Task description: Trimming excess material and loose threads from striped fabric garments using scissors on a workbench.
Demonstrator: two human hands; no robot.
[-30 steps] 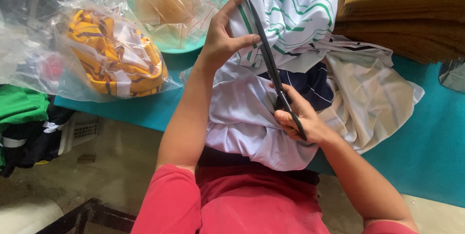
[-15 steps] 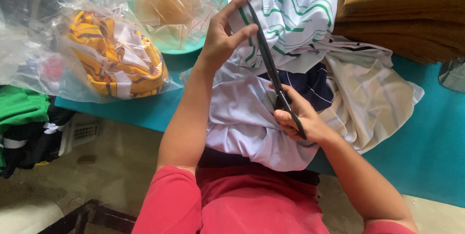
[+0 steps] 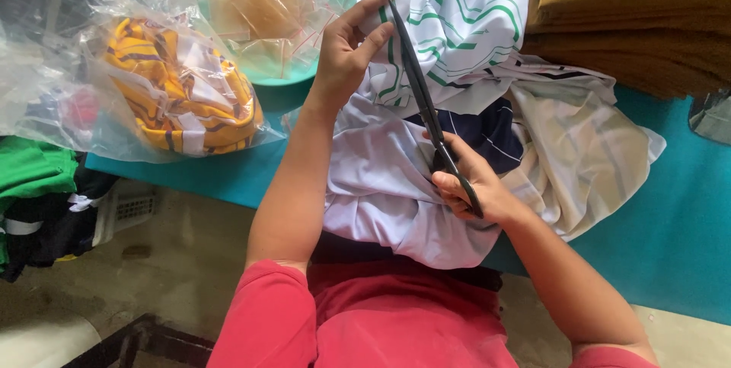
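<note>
I see my right hand (image 3: 472, 185) gripping the handles of black scissors (image 3: 426, 109), blades pointing away over the white garment (image 3: 381, 178). My left hand (image 3: 346, 52) pinches the blade tip above the teal table (image 3: 670, 238).

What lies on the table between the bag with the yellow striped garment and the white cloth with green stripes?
In the head view, the left hand and a green bowl of small clear plastic bags lie between the bagged yellow garment and the green-striped white cloth.
</note>
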